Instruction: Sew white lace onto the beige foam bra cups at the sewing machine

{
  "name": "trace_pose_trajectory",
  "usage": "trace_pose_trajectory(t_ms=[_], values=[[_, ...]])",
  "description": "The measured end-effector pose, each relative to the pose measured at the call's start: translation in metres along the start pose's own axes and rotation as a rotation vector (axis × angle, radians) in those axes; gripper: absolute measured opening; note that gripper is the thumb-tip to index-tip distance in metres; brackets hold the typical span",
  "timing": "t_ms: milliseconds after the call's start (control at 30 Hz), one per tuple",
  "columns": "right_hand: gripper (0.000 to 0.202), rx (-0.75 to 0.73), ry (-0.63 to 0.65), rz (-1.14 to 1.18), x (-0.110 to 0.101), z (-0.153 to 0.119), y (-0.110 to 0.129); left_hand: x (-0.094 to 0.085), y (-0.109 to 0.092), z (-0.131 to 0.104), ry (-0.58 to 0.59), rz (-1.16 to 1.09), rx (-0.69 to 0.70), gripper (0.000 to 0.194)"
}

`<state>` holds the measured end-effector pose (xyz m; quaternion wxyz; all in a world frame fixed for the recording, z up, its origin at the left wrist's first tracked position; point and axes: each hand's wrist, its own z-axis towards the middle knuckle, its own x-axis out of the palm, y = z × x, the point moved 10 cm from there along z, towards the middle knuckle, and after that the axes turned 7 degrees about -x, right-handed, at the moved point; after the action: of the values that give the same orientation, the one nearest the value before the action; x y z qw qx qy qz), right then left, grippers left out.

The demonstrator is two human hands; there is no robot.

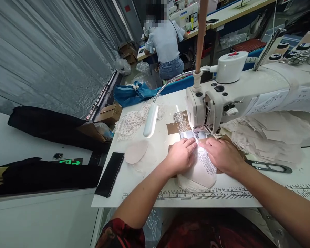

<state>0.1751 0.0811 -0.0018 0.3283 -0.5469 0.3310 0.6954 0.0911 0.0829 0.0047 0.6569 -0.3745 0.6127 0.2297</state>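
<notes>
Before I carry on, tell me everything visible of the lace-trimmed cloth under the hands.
The lace-trimmed cloth looks pale and thin, with white openwork lace toward its right side and a lacy near edge. It lies on the table, its far end by the sewing machine; left hand and right hand touch and partly hide it.

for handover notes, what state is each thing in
Pale lace-trimmed fabric piece: laid out, partly covered
Left bare hand: palm down on fabric
Right bare hand: fingers on fabric
White sewing machine: whether running, unclear
White gooseneck lamp: neck curved
Beige oval fabric piece: lying flat
Beige fabric pile: loosely heaped
Black rectangular case: lying flat
Dark slotted tool: lying flat
</notes>
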Motion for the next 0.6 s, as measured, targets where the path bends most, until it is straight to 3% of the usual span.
trace_pose_trajectory(t_ms=[200, 433, 600], values=[[0.04, 0.053, -0.025, -0.014, -0.004, 0.006, 0.0, -0.003, 0.01, 0.01, 0.036, -0.02, 0.097, 0.051], [0.037, -0.011, -0.101, 0.011, -0.007, 0.003, 0.005, 0.004, 0.023, 0.017, 0.112, -0.007, 0.136, 0.05], [0.035, -0.042, -0.232, 0.251, -0.013, -0.014, -0.006, -0.021, 0.011, 0.0, -0.044, -0.128, 0.102, 0.035]])
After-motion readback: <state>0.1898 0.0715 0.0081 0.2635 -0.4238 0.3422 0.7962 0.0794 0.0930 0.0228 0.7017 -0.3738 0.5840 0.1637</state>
